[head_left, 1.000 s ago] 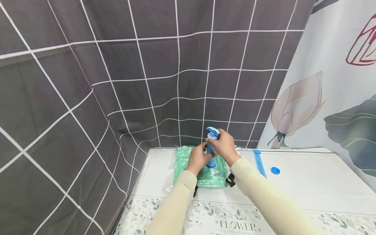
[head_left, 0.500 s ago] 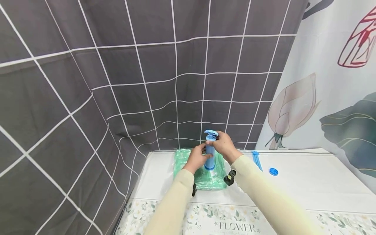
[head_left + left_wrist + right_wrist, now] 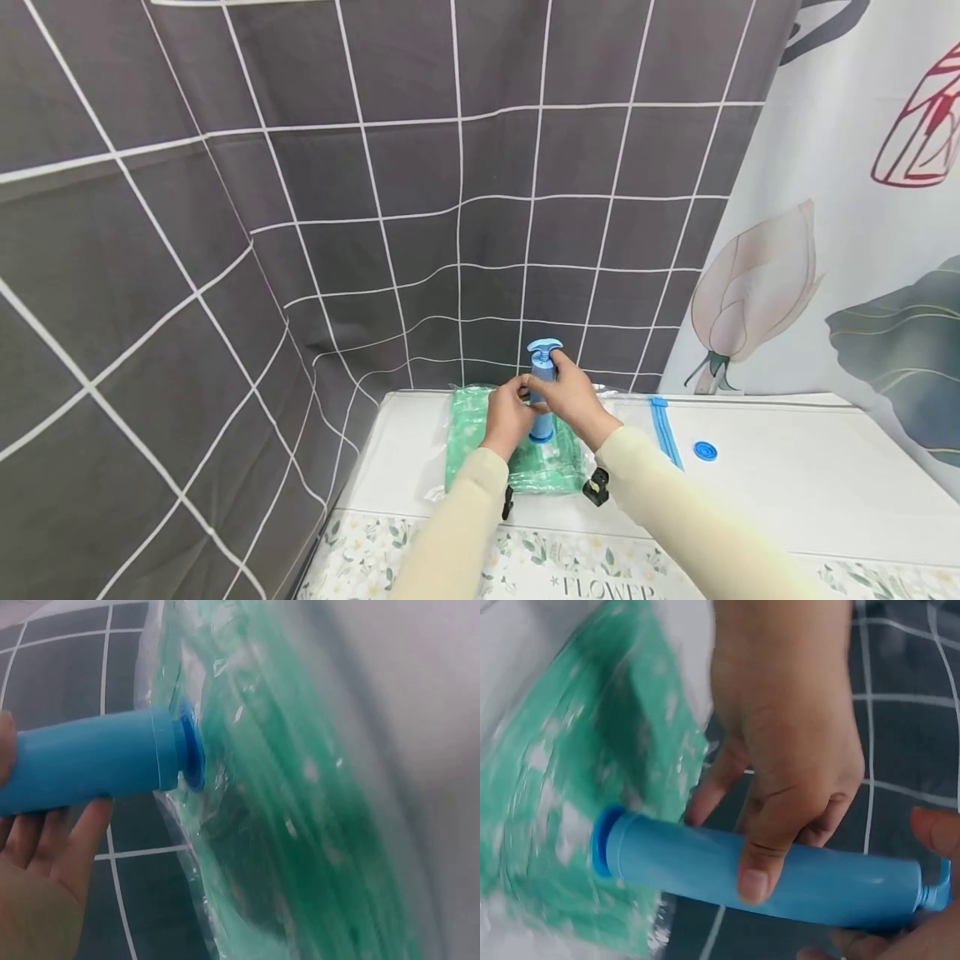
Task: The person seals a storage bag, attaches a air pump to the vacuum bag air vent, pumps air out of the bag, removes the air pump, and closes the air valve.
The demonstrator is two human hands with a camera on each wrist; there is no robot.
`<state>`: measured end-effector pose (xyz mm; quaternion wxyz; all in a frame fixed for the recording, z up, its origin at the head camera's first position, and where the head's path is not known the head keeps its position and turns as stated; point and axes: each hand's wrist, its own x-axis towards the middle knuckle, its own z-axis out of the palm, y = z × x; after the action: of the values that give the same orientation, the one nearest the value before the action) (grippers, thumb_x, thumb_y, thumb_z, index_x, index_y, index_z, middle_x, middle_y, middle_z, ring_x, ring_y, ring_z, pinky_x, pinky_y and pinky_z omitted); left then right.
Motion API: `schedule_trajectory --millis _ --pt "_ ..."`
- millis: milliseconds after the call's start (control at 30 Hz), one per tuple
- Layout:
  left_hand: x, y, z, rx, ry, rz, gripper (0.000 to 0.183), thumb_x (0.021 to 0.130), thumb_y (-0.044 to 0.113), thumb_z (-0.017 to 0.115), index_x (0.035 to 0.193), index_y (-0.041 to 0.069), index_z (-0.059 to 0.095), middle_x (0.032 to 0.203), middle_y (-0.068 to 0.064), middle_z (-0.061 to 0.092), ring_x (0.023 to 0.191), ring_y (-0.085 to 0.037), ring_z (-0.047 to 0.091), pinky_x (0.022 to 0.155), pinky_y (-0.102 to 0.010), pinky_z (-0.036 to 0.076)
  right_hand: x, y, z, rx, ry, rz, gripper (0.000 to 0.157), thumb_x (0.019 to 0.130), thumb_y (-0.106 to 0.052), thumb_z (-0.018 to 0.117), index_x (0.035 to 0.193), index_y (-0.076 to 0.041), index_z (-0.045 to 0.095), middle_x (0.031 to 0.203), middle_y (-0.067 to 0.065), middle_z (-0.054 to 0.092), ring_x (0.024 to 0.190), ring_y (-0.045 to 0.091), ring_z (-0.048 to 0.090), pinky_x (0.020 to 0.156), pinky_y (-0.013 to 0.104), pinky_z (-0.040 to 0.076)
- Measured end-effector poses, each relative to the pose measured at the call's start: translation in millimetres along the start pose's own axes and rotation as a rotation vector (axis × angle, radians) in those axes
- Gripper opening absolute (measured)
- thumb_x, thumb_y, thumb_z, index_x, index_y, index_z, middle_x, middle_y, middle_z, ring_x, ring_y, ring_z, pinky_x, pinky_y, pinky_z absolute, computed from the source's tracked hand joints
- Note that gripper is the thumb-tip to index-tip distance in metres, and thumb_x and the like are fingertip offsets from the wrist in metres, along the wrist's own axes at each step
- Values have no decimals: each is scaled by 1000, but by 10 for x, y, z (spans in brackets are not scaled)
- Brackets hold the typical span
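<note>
A blue hand pump (image 3: 542, 426) with a T-shaped handle (image 3: 544, 344) stands upright on a clear plastic bag (image 3: 540, 479). Green patterned fabric (image 3: 468, 429) fills the bag. My left hand (image 3: 505, 418) grips the pump's barrel around its middle, thumb across it in the right wrist view. Higher up, my right hand (image 3: 573, 398) holds the barrel just below the handle. In the left wrist view, the pump's lower end meets a dark blue round valve (image 3: 192, 750) on the bag. Fingers hide part of the barrel in the head view.
A round blue cap (image 3: 705, 451) lies on the white tabletop (image 3: 795, 475) to the right. Between it and the bag is a blue zip strip (image 3: 665, 429). A dark gridded curtain (image 3: 420, 283) hangs behind and to the left. Floral cloth (image 3: 382, 533) covers the front.
The pump's handle has turned from a slant to nearly crosswise in the head view. My right hand has slipped a little lower on the barrel. The view has shifted slightly.
</note>
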<state>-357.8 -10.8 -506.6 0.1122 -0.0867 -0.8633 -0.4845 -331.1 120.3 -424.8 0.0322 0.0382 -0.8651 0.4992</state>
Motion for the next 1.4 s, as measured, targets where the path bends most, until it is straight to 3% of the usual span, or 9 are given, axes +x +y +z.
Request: schedule_trajectory --millis 133,333,433,467,633,833,1000,1167,1400 --pt "-34 19 53 62 68 12 18 95 10 89 111 14 81 104 -6 88 103 -25 84 88 -38 72 -27 -23 15 -201 81 -78 78 108 -31 76 163 12 43 159 38 57 138 52 65 117 66 57" --pt "-18 -62 171 120 143 23 30 89 21 96 109 12 75 99 -5 87 92 -22 82 83 -41 70 25 -17 31 -217 200 -105 64 104 -34 84 145 9 59 131 30 71 113 44 73 97 57 62" --pt "-11 -57 169 119 132 -15 35 88 27 99 107 14 73 100 -3 86 93 -23 82 83 -40 69 48 0 26 -221 216 -106 48 103 -34 86 129 1 65 112 22 76 94 36 73 80 46 59" --pt "-40 46 112 112 112 -47 34 88 23 98 107 13 72 100 -5 86 93 -24 81 83 -42 68 57 3 23 -227 220 -106 44 102 -33 87 124 -1 66 107 20 77 90 33 72 76 42 57" --pt "22 -6 12 42 16 -19 42 91 27 98 115 12 67 112 -8 80 102 -24 78 90 -39 68 118 -25 6 -237 204 -129 36 103 -29 86 119 -1 68 96 18 76 80 28 65 69 34 47" --pt "33 -127 -124 -76 -210 -2 54 103 23 88 151 9 69 151 -17 74 144 -37 70 121 -55 61 155 -65 -17 -246 143 -101 52 104 -26 84 142 5 67 123 28 80 107 42 79 90 51 66" --pt "29 -141 -155 -194 -336 -18 59 113 20 72 168 9 54 172 -19 57 163 -43 52 134 -63 47 164 -69 -74 -215 79 -70 59 106 -23 81 154 5 63 144 29 75 133 46 75 111 60 64" --pt "83 -150 -161 -255 -370 -35 65 115 14 68 174 4 42 177 -23 49 167 -44 47 136 -62 44 179 -104 -152 -66 -20 -31 51 105 -13 80 153 0 68 156 26 70 149 46 65 123 61 57" --pt "53 -141 -83 -206 -256 -17 56 107 8 79 159 1 59 157 -24 69 149 -42 67 123 -53 60 207 -55 -159 98 -80 19 52 106 -3 75 156 1 64 165 24 63 160 46 53 136 62 44"
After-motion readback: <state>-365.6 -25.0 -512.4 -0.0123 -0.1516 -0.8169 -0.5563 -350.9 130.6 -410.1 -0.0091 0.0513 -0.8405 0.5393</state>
